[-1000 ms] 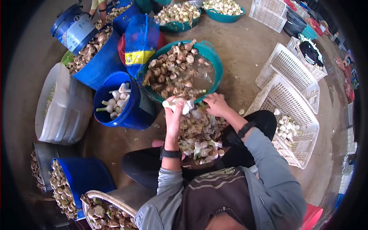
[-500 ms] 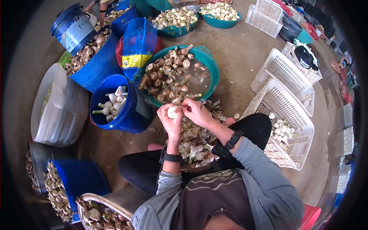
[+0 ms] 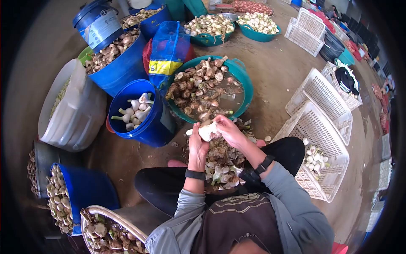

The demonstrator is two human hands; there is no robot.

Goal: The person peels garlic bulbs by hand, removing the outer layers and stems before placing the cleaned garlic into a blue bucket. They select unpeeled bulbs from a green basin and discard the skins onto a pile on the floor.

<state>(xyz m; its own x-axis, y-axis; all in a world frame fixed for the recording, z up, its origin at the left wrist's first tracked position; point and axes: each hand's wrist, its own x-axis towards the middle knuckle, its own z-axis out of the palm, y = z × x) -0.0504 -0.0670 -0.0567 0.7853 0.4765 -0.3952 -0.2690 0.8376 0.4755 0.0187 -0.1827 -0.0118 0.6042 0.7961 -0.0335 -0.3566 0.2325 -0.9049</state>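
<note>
A garlic bulb, its pale skin showing, is gripped in my left hand. Its stem points left past my thumb. My right hand is closed, fingertips pinching the loose skin at the bulb's right side. Just beyond both hands is a green basin of dirty water and brown, unpeeled garlic bulbs. Underneath, between my knees, lies a heap of garlic skins. To the left, a blue bucket contains several clean white garlic bulbs.
At right, a white plastic crate holds peeled garlic, with another crate behind it. Blue tubs of garlic and a white sack-lined container stand left. Two green basins of garlic are farther back.
My left hand has tilted the bulb so its stem now points left, and white skin has come loose at my right fingers. The whole view has shifted slightly.
</note>
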